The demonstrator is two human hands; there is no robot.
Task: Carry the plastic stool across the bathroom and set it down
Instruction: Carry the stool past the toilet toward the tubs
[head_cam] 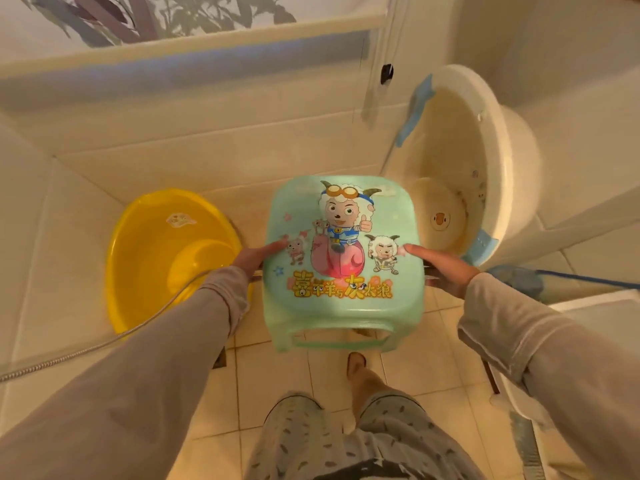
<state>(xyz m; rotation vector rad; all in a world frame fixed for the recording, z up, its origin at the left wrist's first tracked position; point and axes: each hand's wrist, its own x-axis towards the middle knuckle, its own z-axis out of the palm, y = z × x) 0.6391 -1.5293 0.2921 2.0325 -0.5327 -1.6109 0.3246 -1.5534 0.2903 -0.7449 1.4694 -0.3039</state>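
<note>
A person in patterned shorts stands on the pale floor tiles (277,382), 1 bare foot (356,363) forward beneath the load; 2 grey-sleeved arms reach out to a green plastic stool (341,271) held upright, seemingly clear of the floor, at the centre of the view. The left hand (254,256) clasps the stool's left edge with its thumb laid across the printed cartoon seat; the right hand (446,268) closes on the right edge the same way, its other fingers hidden under the rim. The stool looks light, stiff and hollow; its glossy moulded plastic is likely slippery if wet, so the 2 opposite seat edges, or the cut-out bar at the near side, seem the surest places to hold. Left of the stool a yellow basin (145,265) lies on the floor, a metal shower hose (104,344) trailing past its rim; right of it a large cream tub (485,161) leans on its side against the wall, its blue trim showing; a blue cord (588,278) runs off to the right edge. These 3 crowd the gap ahead; any setting-down spot probably has to fall between basin and tub. Beyond, a tiled ledge (194,50) meets a leaf-patterned wall.
</note>
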